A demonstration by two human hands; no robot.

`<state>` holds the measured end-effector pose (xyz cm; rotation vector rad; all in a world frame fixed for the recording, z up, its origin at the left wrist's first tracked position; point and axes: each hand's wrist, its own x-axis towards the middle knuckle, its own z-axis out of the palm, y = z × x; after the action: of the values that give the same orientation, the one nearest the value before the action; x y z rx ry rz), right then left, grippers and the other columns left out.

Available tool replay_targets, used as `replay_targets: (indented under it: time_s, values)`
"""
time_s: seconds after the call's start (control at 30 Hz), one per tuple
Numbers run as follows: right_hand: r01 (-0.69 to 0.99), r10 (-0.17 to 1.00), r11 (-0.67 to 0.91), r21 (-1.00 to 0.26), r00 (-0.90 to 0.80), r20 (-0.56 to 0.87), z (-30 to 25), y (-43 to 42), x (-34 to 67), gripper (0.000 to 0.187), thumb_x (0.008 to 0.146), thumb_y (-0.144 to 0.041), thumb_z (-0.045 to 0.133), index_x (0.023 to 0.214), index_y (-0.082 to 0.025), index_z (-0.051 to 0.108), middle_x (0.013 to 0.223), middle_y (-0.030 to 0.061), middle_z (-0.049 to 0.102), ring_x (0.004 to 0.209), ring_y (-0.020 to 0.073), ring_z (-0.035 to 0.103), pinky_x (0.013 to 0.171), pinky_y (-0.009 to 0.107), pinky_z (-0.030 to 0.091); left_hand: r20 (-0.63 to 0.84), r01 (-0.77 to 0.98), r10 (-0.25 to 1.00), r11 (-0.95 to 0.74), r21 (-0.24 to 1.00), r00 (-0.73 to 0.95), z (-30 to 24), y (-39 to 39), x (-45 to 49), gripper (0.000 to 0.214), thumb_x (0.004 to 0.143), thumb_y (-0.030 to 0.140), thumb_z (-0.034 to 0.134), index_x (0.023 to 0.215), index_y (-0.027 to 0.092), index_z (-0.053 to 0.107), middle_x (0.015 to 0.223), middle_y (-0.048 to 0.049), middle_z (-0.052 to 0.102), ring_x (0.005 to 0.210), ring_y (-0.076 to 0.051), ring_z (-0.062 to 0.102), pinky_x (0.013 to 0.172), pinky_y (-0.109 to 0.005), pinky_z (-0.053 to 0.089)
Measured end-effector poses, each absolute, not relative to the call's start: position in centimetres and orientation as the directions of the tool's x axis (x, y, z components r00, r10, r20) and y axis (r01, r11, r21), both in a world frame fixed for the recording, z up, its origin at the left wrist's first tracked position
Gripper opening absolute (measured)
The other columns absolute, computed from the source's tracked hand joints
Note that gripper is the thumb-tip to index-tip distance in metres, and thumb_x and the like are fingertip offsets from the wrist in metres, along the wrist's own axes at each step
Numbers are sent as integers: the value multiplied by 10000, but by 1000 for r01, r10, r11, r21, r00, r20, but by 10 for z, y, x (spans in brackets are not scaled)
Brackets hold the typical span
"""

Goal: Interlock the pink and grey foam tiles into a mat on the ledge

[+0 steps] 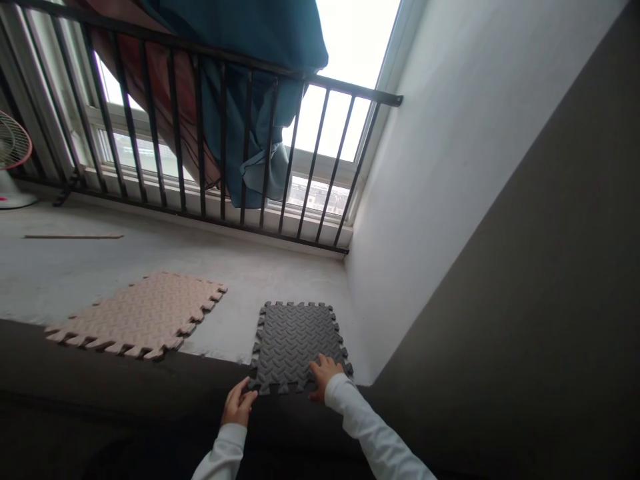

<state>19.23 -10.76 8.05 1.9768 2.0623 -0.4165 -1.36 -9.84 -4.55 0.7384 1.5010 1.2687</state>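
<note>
The dark grey foam puzzle mat [296,343] has a tread pattern and toothed edges. It lies flat on the ledge, near the wall corner.

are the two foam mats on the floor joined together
No, the dark grey mat and the beige mat lie apart with bare floor between them.
</note>
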Motion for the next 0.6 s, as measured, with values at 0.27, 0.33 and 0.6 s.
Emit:
replay_targets:
  time_s: [0.27, 0.33, 0.6]
  values:
    - [973, 973, 201, 113, -185, -140, 35, -111, 184, 393, 693, -236, 530, 1069, -129, 490, 1045, 201, 535, 940, 279, 514, 700, 402, 435, -259, -340, 935, 168, 925, -243, -49, -103, -11, 458, 411, 313, 629, 846, 185, 566, 947, -98, 596, 982, -307, 537, 886, -435, 404]
    - [960, 968, 247, 129, -240, -70, 23, -112, 190, 375, 732, -217, 469, 1095, -125, 477, 1060, 213, 536, 924, 278, 527, 677, 397, 440, -321, -436, 921, 201, 877, -221, -41, -101, -13, 437, 411, 297, 636, 829, 192, 568, 861, -76, 613, 1053, -319, 498, 938, -447, 361]
    - [891, 924, 361, 276, -382, 23, 9, -111, 192, 359, 790, -204, 359, 1120, -102, 459, 1064, 290, 531, 966, 326, 535, 659, 420, 427, -400, -596, 898, 223, 772, -182, -5, -101, -14, 328, 465, 224, 611, 792, 210, 586, 835, -29, 613, 1150, -272, 426, 1019, -390, 275]
